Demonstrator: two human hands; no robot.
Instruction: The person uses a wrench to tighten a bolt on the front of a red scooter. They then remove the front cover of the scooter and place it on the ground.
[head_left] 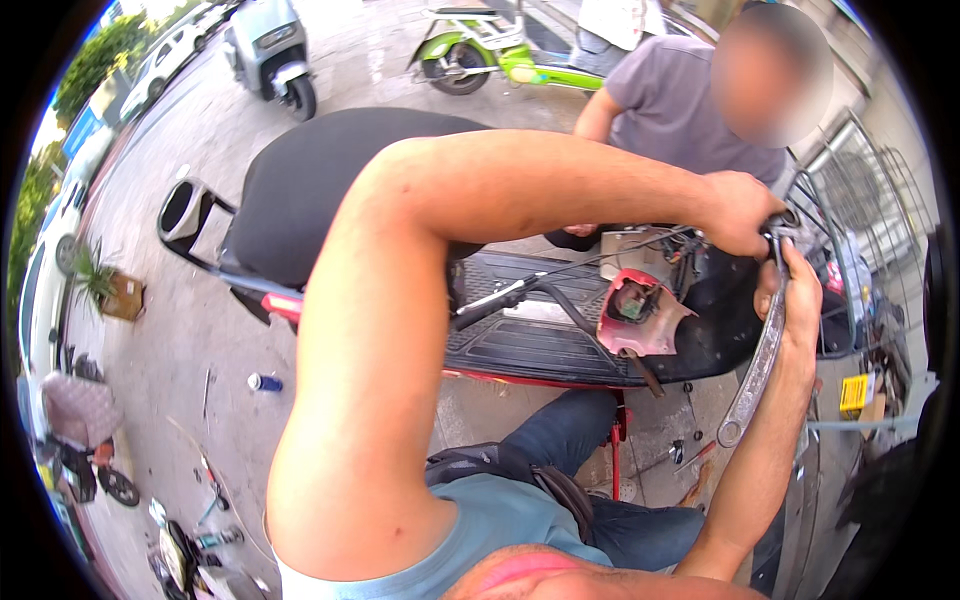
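Note:
My left arm reaches across a red and black scooter point(545, 340) to its front end. There my left hand point(742, 215) is closed at a metal fitting point(790, 222); what its fingers hold is hidden. Just below, my right hand point(797, 300) is wrapped round a long steel wrench point(757, 378). The wrench's upper end meets the fitting, and its ring end hangs down beside my right forearm. Loose wires point(682, 245) and a pink-red panel piece point(645, 315) lie near my hands, above the ribbed footboard point(535, 350).
A person in a grey shirt point(665, 100) is across the scooter. A wire rack point(880, 190) stands at the right. Beyond are a green bike point(510, 70) and a grey scooter point(270, 55). A blue can point(264, 382) and tools point(212, 485) lie on the ground.

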